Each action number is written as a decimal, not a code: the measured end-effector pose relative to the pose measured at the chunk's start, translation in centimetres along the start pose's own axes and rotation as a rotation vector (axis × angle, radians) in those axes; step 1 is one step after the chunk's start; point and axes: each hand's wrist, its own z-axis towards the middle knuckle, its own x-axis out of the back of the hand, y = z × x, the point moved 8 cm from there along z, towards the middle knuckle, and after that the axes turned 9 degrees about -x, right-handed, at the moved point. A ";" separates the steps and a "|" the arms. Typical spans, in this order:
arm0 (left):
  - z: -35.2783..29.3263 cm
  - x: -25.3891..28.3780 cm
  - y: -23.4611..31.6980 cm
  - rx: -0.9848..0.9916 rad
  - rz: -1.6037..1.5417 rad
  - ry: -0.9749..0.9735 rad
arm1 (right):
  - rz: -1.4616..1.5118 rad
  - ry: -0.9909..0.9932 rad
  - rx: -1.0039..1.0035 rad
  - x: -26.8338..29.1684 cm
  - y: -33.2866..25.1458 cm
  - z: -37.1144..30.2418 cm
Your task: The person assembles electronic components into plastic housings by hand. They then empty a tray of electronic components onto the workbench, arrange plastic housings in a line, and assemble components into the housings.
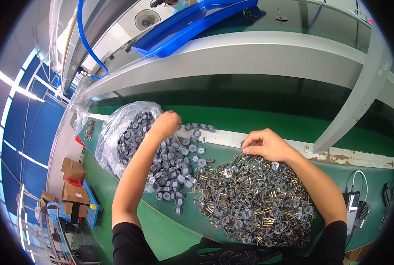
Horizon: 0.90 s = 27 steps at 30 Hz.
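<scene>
My left hand (167, 125) is closed, its fingers curled above the heap of small grey plastic caps (170, 161); whatever it grips is hidden. The caps spill out of a clear plastic bag (106, 148). A short row of grey caps (199, 127) lies along the white strip just right of that hand. My right hand (267, 145) pinches thumb against fingertips at the far edge of a large pile of small clear-and-dark parts with brass pins (256, 201). Something small and dark shows at its fingertips, too small to name.
A white metal beam (232, 53) and post (360, 92) stand beyond the green table. Behind them are a blue tray (183, 31) and a masked person (181, 5). Cabled devices (356, 207) lie at right. Cardboard boxes (75, 194) sit on the floor at left.
</scene>
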 end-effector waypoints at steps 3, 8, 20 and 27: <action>0.8 -1.2 0.7 -0.079 -0.061 0.025 | 0.039 0.005 0.062 -0.1 0.1 0.1; 1.4 -1.8 0.5 -0.070 -0.076 0.045 | -0.019 0.038 0.069 0.4 -0.4 0.2; 2.6 -4.7 -1.0 -0.291 0.082 -0.069 | -0.129 0.038 0.170 0.3 -1.3 -0.7; -0.4 -0.5 0.0 -0.132 -0.087 -0.019 | -0.067 0.075 0.298 -0.5 -1.3 2.0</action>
